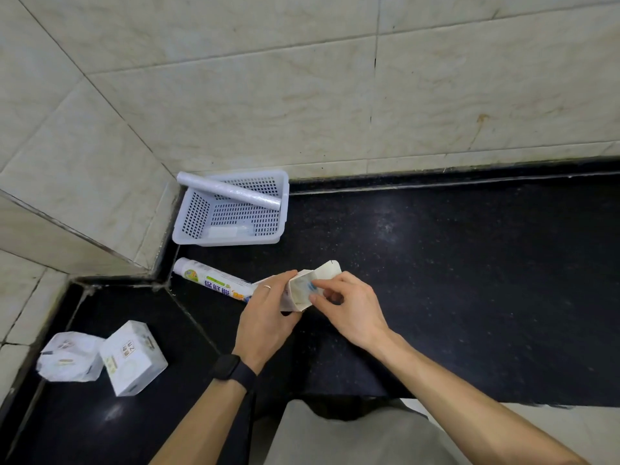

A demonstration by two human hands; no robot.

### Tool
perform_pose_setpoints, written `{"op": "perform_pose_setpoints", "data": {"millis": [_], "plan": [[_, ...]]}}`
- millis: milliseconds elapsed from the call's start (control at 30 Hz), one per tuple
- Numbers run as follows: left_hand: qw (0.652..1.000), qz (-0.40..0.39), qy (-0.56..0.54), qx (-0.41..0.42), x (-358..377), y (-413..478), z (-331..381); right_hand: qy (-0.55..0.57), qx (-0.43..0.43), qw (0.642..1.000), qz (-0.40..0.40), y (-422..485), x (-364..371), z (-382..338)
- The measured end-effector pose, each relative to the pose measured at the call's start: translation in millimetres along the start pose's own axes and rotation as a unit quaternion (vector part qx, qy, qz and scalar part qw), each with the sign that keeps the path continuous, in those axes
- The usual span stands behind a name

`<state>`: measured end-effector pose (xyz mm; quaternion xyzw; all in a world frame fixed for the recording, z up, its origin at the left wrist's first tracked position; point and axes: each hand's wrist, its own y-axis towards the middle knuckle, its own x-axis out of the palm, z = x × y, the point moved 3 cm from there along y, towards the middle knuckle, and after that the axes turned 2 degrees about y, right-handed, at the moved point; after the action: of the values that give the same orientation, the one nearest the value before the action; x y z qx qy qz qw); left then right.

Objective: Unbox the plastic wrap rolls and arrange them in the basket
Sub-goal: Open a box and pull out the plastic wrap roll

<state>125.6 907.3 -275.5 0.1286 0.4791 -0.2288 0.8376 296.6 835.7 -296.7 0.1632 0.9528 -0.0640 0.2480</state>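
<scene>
Cartons of white card, two of them, are lying at the far left on the black speckled surface, and I cannot tell whether they are full. Further right, the pale perforated plastic basket is sitting in the tiled corner with one bare, glossy roll leaning across its rim. Just below it, a printed roll is lying on the surface. The left hand is wrapping around a long box, whose end flap is standing open. The right hand is pinching with fingertips at the roll end inside the mouth. To do this well, the left hand should be gripping lightly, because thin card crushes easily, while the right is drawing the smooth cylinder straight along the box.
</scene>
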Motion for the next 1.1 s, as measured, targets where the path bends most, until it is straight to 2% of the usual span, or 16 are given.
{"op": "perform_pose_setpoints", "data": {"millis": [200, 333, 667, 833, 1100], "plan": [[1.0, 0.008, 0.027, 0.007, 4, 4, 8, -0.024, 0.082, 0.996, 0.021, 4, 11, -9], [0.999, 0.003, 0.044, 0.008, 7, 5, 7, -0.069, 0.114, 0.991, 0.005, 15, 14, -14], [0.996, -0.018, 0.091, -0.004, 14, 9, 1, -0.129, 0.003, 0.99, -0.06, 19, 23, -14], [0.995, -0.029, 0.096, -0.006, 15, 11, -3, -0.153, 0.01, 0.984, -0.089, 16, 22, -9], [0.992, -0.019, 0.121, 0.01, 5, 12, -6, -0.097, 0.009, 0.994, -0.041, 13, 1, 5]]}}
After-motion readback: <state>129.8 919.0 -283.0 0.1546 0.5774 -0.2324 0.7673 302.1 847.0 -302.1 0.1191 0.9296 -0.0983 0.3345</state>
